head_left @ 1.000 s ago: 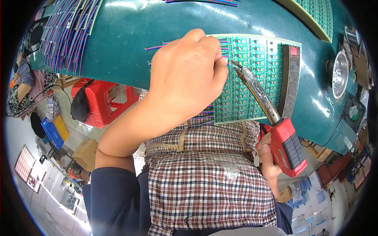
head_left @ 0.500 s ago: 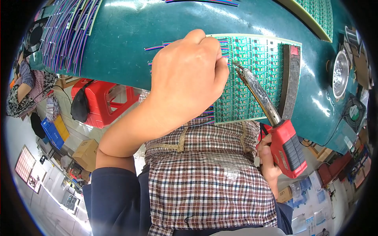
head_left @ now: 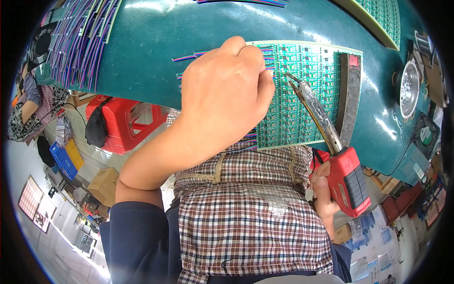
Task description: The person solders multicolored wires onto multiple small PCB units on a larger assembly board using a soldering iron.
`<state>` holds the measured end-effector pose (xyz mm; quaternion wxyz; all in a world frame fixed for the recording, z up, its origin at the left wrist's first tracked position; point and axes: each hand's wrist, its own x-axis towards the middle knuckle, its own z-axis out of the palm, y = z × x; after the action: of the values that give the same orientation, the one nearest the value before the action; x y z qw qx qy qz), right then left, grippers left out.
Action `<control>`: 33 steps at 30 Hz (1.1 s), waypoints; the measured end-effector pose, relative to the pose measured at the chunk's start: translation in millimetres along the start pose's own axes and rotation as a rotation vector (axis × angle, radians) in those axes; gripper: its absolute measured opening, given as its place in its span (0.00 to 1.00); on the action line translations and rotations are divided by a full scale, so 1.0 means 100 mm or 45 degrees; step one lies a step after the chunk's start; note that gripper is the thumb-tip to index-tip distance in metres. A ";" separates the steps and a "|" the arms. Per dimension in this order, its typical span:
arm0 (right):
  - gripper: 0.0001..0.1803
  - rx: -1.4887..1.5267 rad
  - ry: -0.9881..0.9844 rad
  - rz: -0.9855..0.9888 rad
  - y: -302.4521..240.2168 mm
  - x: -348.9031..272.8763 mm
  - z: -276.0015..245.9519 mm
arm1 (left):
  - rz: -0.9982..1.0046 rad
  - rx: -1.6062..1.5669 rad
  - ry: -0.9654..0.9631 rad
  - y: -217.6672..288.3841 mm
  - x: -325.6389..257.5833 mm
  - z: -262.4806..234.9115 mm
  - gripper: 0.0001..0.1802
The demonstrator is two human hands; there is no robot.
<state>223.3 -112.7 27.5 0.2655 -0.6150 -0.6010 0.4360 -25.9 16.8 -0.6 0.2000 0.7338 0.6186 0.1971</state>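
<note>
My left hand is closed in a pinch over the left edge of a green circuit board panel. Its fingertips are turned away, so what they pinch is hidden. Thin multicoloured wires stick out leftward from beneath this hand, and more show by the panel's lower left corner. In my right hand is a red and black soldering gun, partly hiding the fingers. Its long barrel slants up and left across the panel, the thin tip a little right of my left fingertips. A dark bar lies along the panel's right side.
Wired boards lie at the table's far left. Another green panel sits at the far right, near a metal bowl and a small fan. A red stool stands below the table's left edge. A person sits at left.
The soldering gun has shifted slightly right, and its tip has drawn away from my left fingertips. My left hand has barely moved.
</note>
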 end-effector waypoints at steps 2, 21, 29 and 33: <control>0.03 -0.008 -0.064 0.020 -0.01 0.00 -0.01 | -0.001 -0.001 0.002 0.00 -0.01 0.00 0.10; 0.04 0.130 0.047 0.071 -0.01 -0.02 0.05 | 0.025 0.010 0.018 -0.01 -0.02 0.02 0.10; 0.06 0.236 0.110 -0.023 -0.02 0.03 0.06 | 0.003 0.015 -0.011 0.00 0.00 -0.02 0.10; 0.07 0.181 0.151 0.018 -0.01 -0.01 0.04 | 0.067 0.030 -0.056 -0.05 0.11 -0.14 0.08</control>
<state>219.4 -114.4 26.5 0.3405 -0.6235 -0.5475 0.4422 -35.4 29.1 8.8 0.1998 0.7562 0.5969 0.1787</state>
